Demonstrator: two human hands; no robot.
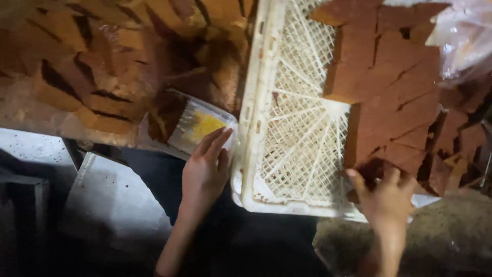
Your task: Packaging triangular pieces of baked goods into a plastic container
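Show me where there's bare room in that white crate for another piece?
The white lattice crate is bare across its left half, between its left rim and the brown slabs. The right half is crowded, where the right hand grips a slab.
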